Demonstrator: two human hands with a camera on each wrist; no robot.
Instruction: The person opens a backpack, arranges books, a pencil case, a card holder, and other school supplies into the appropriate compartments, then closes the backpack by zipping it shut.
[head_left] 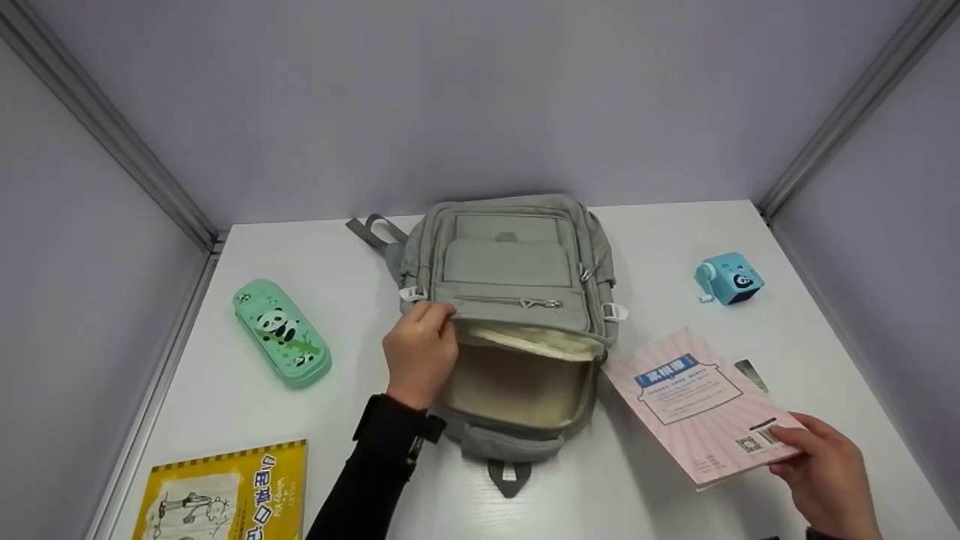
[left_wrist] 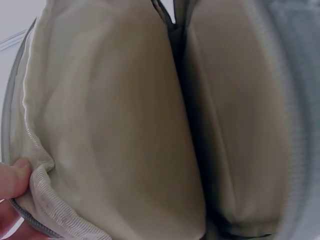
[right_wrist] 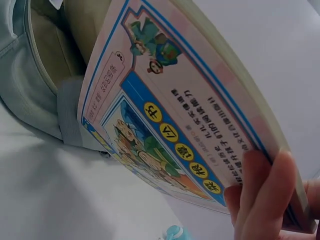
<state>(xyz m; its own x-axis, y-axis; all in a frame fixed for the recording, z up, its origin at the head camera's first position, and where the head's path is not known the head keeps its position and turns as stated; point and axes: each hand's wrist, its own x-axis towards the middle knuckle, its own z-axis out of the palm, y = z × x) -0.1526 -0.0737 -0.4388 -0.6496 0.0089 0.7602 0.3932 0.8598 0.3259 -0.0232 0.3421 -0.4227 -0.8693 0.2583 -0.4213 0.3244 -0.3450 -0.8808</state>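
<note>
A grey backpack (head_left: 510,270) lies on the table with its main compartment unzipped toward the person, its cream lining (left_wrist: 130,120) showing. My left hand (head_left: 421,352) pinches the upper edge of the opening and holds it raised; in the left wrist view its fingertips (left_wrist: 15,177) grip the fabric by the zipper. My right hand (head_left: 829,469) pinches a pink book (head_left: 697,409) by its lower right corner, thumb on one cover and fingers on the other. The book is tilted above the table, its far corner close to the right side of the bag's opening. Its illustrated cover (right_wrist: 155,125) faces the right wrist camera.
A green panda pencil case (head_left: 282,334) lies left of the backpack. In the near left corner is a yellow book (head_left: 225,495), partly out of frame. At the back right stands a blue pencil sharpener (head_left: 731,277). A small dark green item (head_left: 751,375) shows behind the pink book.
</note>
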